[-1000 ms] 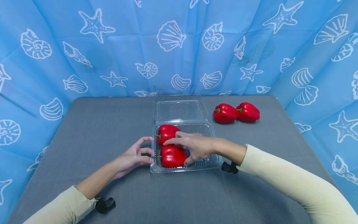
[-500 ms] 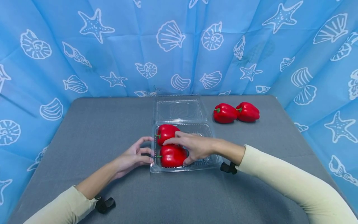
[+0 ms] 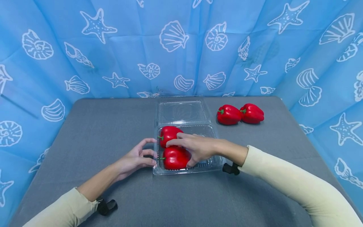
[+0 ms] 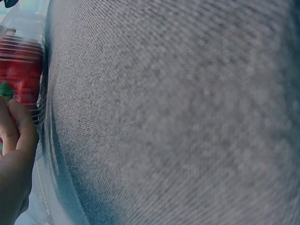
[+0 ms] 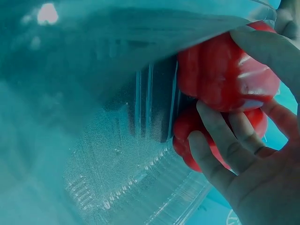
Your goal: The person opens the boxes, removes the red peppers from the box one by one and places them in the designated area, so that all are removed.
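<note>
A clear plastic clamshell box (image 3: 208,130) stands with its lid (image 3: 182,112) laid back. Two red bell peppers lie in its left half, stems pointing left: a far pepper (image 3: 169,135) and a near pepper (image 3: 174,158). My right hand (image 3: 202,148) grips the near pepper, thumb at its right front and fingers reaching between the two. In the right wrist view, the thumb lies over the near pepper (image 5: 220,75), while fingertips touch the other pepper (image 5: 185,124). Slightly bent fingers of my left hand (image 3: 131,162) rest against the box's left wall.
Two more red bell peppers lie side by side at the table's back right, the left one (image 3: 228,115) touching the right one (image 3: 252,113). Grey cloth covers the table (image 3: 113,123). Behind it hangs a blue curtain (image 3: 127,47) with white shells and starfish.
</note>
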Tool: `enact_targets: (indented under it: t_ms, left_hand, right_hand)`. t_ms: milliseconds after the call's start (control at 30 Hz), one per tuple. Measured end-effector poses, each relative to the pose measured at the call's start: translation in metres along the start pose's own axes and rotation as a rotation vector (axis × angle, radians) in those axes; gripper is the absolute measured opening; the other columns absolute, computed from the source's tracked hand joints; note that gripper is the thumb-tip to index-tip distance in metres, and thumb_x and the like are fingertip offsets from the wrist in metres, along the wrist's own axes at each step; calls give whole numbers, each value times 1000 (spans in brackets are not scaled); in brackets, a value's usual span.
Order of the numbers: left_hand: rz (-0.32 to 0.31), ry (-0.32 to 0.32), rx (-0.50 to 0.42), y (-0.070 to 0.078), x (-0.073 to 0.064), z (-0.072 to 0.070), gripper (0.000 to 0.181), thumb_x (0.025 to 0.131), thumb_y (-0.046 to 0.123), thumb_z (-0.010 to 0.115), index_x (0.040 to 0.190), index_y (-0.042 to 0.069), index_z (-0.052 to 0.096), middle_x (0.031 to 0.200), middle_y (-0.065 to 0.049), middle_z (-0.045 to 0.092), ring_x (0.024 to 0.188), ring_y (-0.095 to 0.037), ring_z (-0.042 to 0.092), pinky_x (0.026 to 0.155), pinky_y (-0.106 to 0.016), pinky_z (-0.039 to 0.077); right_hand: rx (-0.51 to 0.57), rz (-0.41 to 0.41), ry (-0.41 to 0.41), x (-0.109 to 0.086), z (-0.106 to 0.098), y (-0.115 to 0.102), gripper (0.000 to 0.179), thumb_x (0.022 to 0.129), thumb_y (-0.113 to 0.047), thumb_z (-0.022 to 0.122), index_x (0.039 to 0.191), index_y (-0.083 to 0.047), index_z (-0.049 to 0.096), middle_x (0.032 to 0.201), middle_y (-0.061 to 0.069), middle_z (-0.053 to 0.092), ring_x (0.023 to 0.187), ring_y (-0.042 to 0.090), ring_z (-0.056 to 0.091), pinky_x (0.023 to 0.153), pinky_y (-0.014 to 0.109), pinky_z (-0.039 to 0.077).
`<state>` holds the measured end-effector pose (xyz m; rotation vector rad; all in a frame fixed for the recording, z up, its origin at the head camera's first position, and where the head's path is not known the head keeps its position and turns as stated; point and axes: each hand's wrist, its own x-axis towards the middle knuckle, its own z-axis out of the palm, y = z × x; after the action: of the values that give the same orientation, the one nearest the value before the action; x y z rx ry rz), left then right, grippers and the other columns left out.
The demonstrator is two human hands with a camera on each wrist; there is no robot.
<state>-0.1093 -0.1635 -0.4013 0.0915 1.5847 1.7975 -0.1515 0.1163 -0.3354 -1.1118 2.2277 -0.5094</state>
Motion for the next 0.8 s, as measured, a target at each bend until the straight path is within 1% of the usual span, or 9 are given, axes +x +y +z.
enact_targets:
  t_ms: [433,600,800]
  left_hand:
    - [-7,5,22,2,1,0,72,89,8,69,146,18,27,111,-11,62,96,-26,66,95,-42,50]
    - [-1,-3,25,2,0,1,72,89,7,69,146,16,26,110,-10,62,95,-25,67,95,-42,50]
    - [5,-8,24,3,-1,2,71,90,8,68,147,14,25,110,-10,62,95,-24,66,95,-41,50]
  right_hand:
    - [7,-4,-1,-1,0,2,89,72,-19,87,148,-30,41,136,-4,44,124,15,40,91,36,48]
    - [-2,-21,0,-3,-2,3,90,71,-20,87,148,-30,42,136,-4,45,124,14,41,90,34,48]
    - [55,-43,-1,-6,-5,5,89,70,-18,87,147,-28,43,140,-4,44,127,14,39,89,33,49]
